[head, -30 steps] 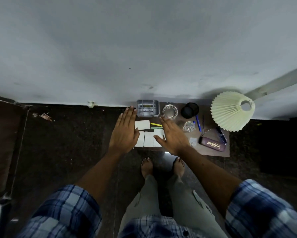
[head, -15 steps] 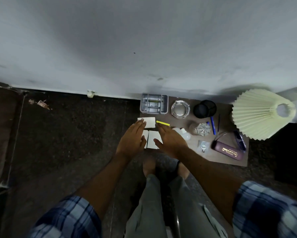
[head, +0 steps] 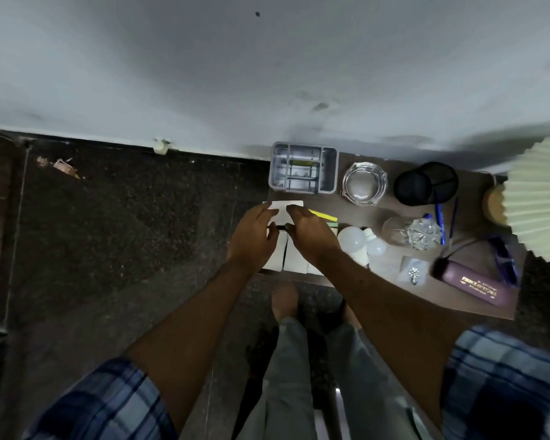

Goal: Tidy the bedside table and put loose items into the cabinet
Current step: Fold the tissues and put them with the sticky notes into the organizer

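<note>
At centre frame, left hand (head: 254,239) and right hand (head: 311,236) bend fingers (head: 265,212) onto white cards (head: 294,265) on the desk (head: 470,217); actual grip unclear. Best square the edges before lifting.

The left forearm (head: 184,319) and right forearm (head: 391,300) reach forward, bare. The left hand (head: 254,239) and right hand (head: 313,238) lie backs up, close together, fingers bent downward, thumbs pointing toward each other; any grip is hidden.

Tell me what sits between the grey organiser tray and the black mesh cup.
A clear glass ashtray stands between the grey organiser tray and the black mesh cup; the head view shows it.
</note>
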`<state>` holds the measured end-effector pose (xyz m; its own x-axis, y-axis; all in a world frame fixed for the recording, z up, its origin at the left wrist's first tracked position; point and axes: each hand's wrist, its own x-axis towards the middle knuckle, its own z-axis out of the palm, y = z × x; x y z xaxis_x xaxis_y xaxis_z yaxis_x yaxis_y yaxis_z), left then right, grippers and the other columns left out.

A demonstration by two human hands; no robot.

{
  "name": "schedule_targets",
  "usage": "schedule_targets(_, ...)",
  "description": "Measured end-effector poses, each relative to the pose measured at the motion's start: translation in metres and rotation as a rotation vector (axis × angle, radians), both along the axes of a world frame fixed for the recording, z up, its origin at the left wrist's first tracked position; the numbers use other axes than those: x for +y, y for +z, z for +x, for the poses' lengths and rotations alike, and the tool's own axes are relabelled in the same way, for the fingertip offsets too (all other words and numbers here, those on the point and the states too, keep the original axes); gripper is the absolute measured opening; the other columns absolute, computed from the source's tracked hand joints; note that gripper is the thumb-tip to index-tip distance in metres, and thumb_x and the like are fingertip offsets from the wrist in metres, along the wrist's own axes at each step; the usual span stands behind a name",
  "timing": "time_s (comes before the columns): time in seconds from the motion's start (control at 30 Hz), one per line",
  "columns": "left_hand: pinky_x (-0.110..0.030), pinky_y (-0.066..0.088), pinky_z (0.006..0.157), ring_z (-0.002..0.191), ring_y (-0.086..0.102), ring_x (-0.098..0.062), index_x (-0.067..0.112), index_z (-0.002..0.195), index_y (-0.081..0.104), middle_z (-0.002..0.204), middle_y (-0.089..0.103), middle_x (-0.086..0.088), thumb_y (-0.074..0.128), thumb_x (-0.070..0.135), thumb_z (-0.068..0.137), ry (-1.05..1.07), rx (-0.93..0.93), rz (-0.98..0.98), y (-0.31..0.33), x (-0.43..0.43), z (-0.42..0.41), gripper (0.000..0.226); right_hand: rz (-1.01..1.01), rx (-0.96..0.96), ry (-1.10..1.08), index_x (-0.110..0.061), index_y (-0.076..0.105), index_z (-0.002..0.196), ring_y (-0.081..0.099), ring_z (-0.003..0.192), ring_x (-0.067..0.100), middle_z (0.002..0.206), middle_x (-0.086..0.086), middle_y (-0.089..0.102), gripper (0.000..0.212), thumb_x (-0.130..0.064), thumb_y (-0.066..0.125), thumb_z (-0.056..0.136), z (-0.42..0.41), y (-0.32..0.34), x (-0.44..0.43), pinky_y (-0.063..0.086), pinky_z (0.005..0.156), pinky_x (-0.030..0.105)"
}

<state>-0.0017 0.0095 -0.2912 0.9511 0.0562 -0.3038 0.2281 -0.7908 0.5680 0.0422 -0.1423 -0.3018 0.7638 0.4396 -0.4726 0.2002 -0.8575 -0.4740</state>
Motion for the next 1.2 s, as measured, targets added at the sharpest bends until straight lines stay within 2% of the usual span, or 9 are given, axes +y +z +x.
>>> schedule_targets(0.23,-0.022,0.042,0.094,0.12,0.057,-0.024,0.006,0.129,0.057,0.134,0.055,-0.013,0.064,0.007,0.088,0.293,0.078,-0.101,-0.025,0.007,0.014,0.042,-0.052,-0.001,0.029,0.0,0.038,0.151,0.054,0.131,0.036,0.152,0.019,0.046,0.052,-0.009,0.05,0.101,-0.003,-0.02,0.009,0.045,0.108,0.042)
schedule_targets(0.37,-0.034,0.055,0.089,0.108,0.065,-0.021,0.009,0.133,0.056,0.128,0.066,-0.012,0.073,0.009,0.087,0.652,0.275,-0.426,-0.035,0.008,0.027,0.048,-0.022,-0.033,0.003,-0.001,0.04,0.151,0.053,0.134,0.033,0.152,0.018,0.047,0.05,-0.011,0.048,0.103,-0.005,-0.022,0.015,0.045,0.111,0.039)
schedule_targets(0.5,-0.03,0.058,0.07,0.091,0.072,-0.023,0.006,0.108,0.07,0.112,0.073,-0.015,0.077,0.012,0.086,0.843,0.404,-0.568,-0.043,0.012,0.04,0.024,0.027,-0.035,-0.007,-0.002,0.047,0.147,0.06,0.125,0.035,0.144,0.019,0.056,0.046,-0.009,0.05,0.101,0.0,-0.022,0.023,0.048,0.106,0.04)
schedule_targets(0.57,-0.031,0.058,0.067,0.082,0.071,-0.022,0.008,0.1,0.071,0.11,0.073,-0.018,0.078,0.01,0.085,0.881,0.445,-0.609,-0.046,0.015,0.044,0.016,0.045,-0.038,-0.023,-0.003,0.051,0.144,0.064,0.119,0.035,0.139,0.019,0.06,0.044,-0.008,0.051,0.101,0.001,-0.021,0.024,0.051,0.103,0.041)
schedule_targets(0.73,-0.043,0.061,0.086,0.101,0.072,-0.034,-0.004,0.111,0.069,0.112,0.071,-0.022,0.077,0.004,0.085,0.872,0.465,-0.59,-0.05,0.024,0.047,0.029,0.085,-0.029,-0.059,-0.006,0.056,0.14,0.067,0.111,0.038,0.13,0.02,0.066,0.039,-0.014,0.054,0.101,0.004,-0.023,0.019,0.056,0.096,0.046)
schedule_targets(0.9,-0.027,0.059,0.066,0.091,0.071,-0.025,0.008,0.096,0.069,0.103,0.072,-0.015,0.072,0.003,0.088,0.812,0.427,-0.694,-0.04,0.027,0.039,0.01,0.168,-0.008,-0.283,-0.008,0.059,0.138,0.066,0.114,0.036,0.131,0.016,0.067,0.047,-0.023,0.067,0.094,0.004,-0.016,0.012,0.053,0.1,0.047)
schedule_targets(1.0,-0.026,0.061,0.067,0.085,0.072,-0.018,0.009,0.098,0.07,0.093,0.074,-0.006,0.071,0.002,0.089,0.794,0.42,-0.807,-0.034,0.031,0.031,0.011,0.257,0.023,-0.432,-0.01,0.061,0.135,0.07,0.108,0.027,0.129,0.011,0.069,0.05,-0.026,0.074,0.09,0.001,-0.009,0.006,0.056,0.097,0.04)
schedule_targets(1.13,-0.028,0.062,0.068,0.084,0.074,-0.015,0.013,0.097,0.072,0.092,0.076,-0.003,0.073,0.004,0.088,0.789,0.419,-0.872,-0.024,0.034,0.021,0.013,0.417,0.086,-0.621,-0.017,0.066,0.123,0.066,0.086,-0.008,0.107,-0.01,0.071,0.044,-0.022,0.082,0.082,-0.001,0.003,-0.003,0.051,0.076,0.004)
schedule_targets(1.2,-0.026,0.06,0.066,0.084,0.075,-0.014,0.012,0.099,0.073,0.091,0.078,-0.002,0.074,0.004,0.087,0.79,0.42,-0.91,-0.021,0.033,0.017,0.015,0.456,0.194,-0.689,-0.017,0.065,0.127,0.068,0.085,-0.003,0.104,-0.014,0.068,0.048,-0.021,0.083,0.082,0.002,0.008,-0.007,0.055,0.078,0.013)
